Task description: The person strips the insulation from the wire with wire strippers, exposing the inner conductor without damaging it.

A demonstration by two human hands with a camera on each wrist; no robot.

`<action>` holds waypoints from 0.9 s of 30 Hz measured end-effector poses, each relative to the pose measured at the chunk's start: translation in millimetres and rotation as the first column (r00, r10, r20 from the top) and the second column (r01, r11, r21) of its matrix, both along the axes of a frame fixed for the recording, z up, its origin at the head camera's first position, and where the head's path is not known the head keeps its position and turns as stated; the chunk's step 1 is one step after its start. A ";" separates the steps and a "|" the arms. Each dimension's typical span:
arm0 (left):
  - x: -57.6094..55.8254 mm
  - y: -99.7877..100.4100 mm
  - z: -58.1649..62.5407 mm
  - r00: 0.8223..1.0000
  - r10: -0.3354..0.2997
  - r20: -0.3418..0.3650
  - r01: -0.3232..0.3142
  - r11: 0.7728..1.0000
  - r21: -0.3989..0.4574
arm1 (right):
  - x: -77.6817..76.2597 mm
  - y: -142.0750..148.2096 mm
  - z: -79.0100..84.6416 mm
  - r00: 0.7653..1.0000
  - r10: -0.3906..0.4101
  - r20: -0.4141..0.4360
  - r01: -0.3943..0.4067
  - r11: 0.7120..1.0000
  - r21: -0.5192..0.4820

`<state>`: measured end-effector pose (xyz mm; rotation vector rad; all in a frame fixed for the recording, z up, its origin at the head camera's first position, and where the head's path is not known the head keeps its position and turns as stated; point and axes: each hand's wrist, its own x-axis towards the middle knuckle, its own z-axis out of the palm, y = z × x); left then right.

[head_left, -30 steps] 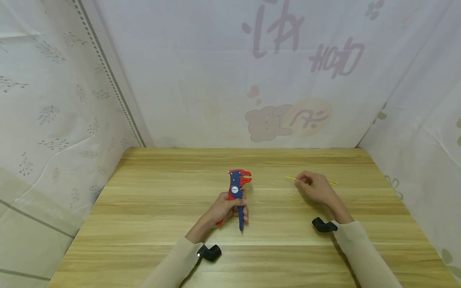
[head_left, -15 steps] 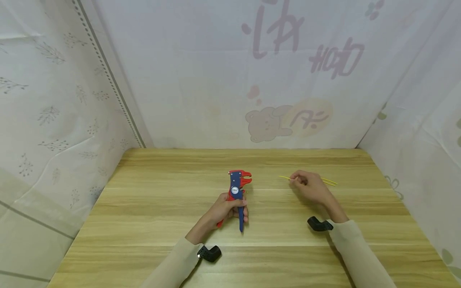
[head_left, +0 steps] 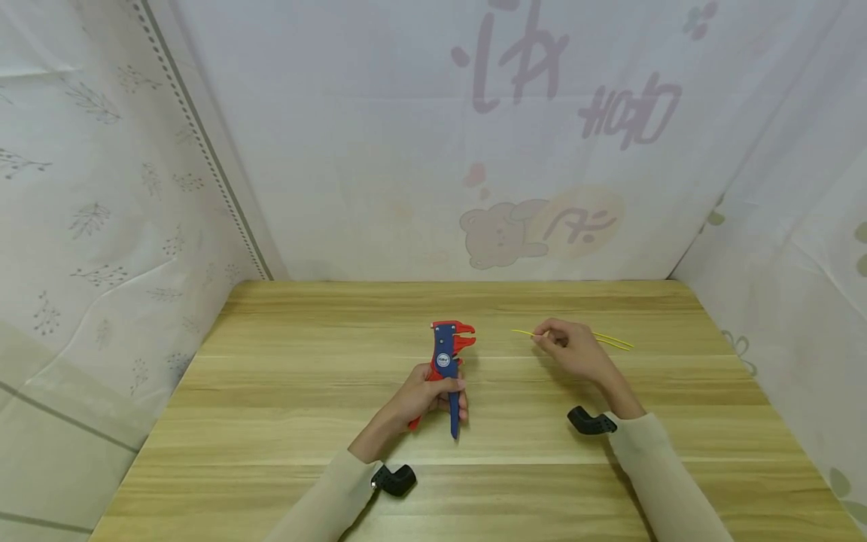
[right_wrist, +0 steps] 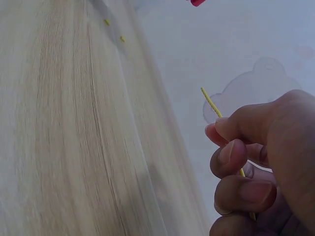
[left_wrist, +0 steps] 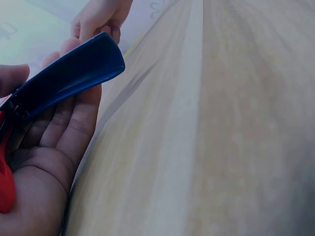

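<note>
My left hand (head_left: pixel 428 393) grips a wire stripper (head_left: pixel 443 360) with red jaws and a blue body, held upright over the middle of the table. Its jaws stand apart and face right. In the left wrist view, the blue handle (left_wrist: pixel 74 71) lies across the fingers and the thumb rests against it. My right hand (head_left: pixel 572 348), to the right of the tool, pinches a thin yellow wire (right_wrist: pixel 211 104) between thumb and forefinger. The wire's tip (head_left: pixel 520 331) points left toward the stripper, with a gap between them. The rest of this wire runs under the curled fingers, partly hidden.
More yellow wires (head_left: pixel 615 342) lie on the wooden table (head_left: pixel 305 421) behind the right hand. Two small yellow bits (right_wrist: pixel 122 39) show on the table in the right wrist view. Printed cloth (head_left: pixel 379 165) hangs along the back and sides.
My right hand has moved left with the yellow wire, bringing its tip closer to the stripper. More of the wires on the table now shows. The left hand has barely moved.
</note>
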<state>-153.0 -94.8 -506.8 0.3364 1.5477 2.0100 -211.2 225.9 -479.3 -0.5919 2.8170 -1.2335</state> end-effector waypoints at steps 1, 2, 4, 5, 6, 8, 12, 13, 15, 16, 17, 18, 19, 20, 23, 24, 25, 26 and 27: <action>0.3 0.2 0.6 1.000 0.001 0.001 -0.001 1.000 0.000 | 0.1 -0.5 -0.1 1.000 0.002 0.003 -0.002 1.000 -0.004; 0.1 0.4 0.5 1.000 0.001 0.002 -0.001 1.000 0.004 | 0.2 -1.0 -0.2 1.000 0.003 0.003 -0.003 1.000 -0.004; -0.1 0.8 0.6 1.000 0.001 0.004 -0.001 1.000 0.007 | 0.2 -2.0 -0.2 1.000 0.000 0.002 0.000 1.000 -0.006; -0.1 1.1 0.9 1.000 0.001 0.005 -0.001 1.000 0.008 | 0.0 -2.4 -0.7 1.000 -0.003 -0.001 0.003 1.000 -0.004; -0.3 1.4 0.8 1.000 0.000 0.005 0.000 1.000 0.008 | 0.2 -3.0 -0.4 1.000 -0.005 0.000 0.005 1.000 -0.009; -0.3 1.9 0.6 1.000 -0.001 0.006 0.001 1.000 0.009 | 0.7 -4.2 -0.1 1.000 0.000 0.005 0.000 1.000 -0.018; 1.0 2.9 0.4 1.000 -0.004 0.014 0.004 1.000 0.012 | 3.6 -7.7 1.6 1.000 0.015 0.021 -0.014 0.999 -0.039; 1.3 3.2 0.6 1.000 -0.006 0.016 0.006 1.000 0.015 | 4.5 -8.6 2.4 1.000 0.020 0.023 -0.019 0.999 -0.040; 2.1 4.0 0.9 1.000 -0.010 0.020 0.009 1.000 0.020 | 6.3 -10.3 4.0 0.999 0.021 0.027 -0.020 0.999 -0.043; 2.4 4.5 1.0 1.000 -0.011 0.021 0.011 1.000 0.022 | 7.0 -11.1 4.8 0.999 0.025 0.027 -0.024 0.999 -0.044; 2.6 5.1 1.1 1.000 -0.013 0.024 0.012 1.000 0.022 | 7.4 -11.9 5.1 0.999 0.028 0.026 -0.027 0.999 -0.046; 2.9 5.5 1.3 1.000 -0.013 0.028 0.012 1.000 0.025 | 7.7 -12.6 5.2 0.999 0.033 0.024 -0.032 0.998 -0.046; 3.1 5.9 1.5 0.999 -0.013 0.030 0.012 1.000 0.026 | 7.9 -13.4 5.2 0.999 0.038 0.022 -0.037 0.998 -0.051; 3.4 6.2 1.8 0.999 -0.012 0.031 0.011 1.000 0.027 | 8.2 -14.2 5.6 0.999 0.040 0.023 -0.039 0.998 -0.053; 4.1 7.0 2.5 0.999 -0.011 0.031 0.010 1.000 0.028 | 8.7 -17.1 6.3 0.999 0.046 0.024 -0.044 0.997 -0.064; 4.3 7.3 2.7 0.999 -0.011 0.031 0.010 1.000 0.029 | 9.0 -18.2 6.7 0.999 0.048 0.025 -0.046 0.997 -0.067; 4.7 7.6 3.0 0.999 -0.010 0.032 0.009 0.999 0.031 | 9.5 -19.4 7.5 0.998 0.048 0.034 -0.045 0.996 -0.075; 5.1 7.7 3.1 0.999 -0.011 0.032 0.010 0.999 0.034 | 9.7 -20.5 8.0 0.998 0.047 0.037 -0.045 0.996 -0.075; 5.6 7.9 3.4 0.999 -0.012 0.032 0.011 0.999 0.036 | 9.9 -21.5 8.3 0.998 0.049 0.040 -0.046 0.996 -0.075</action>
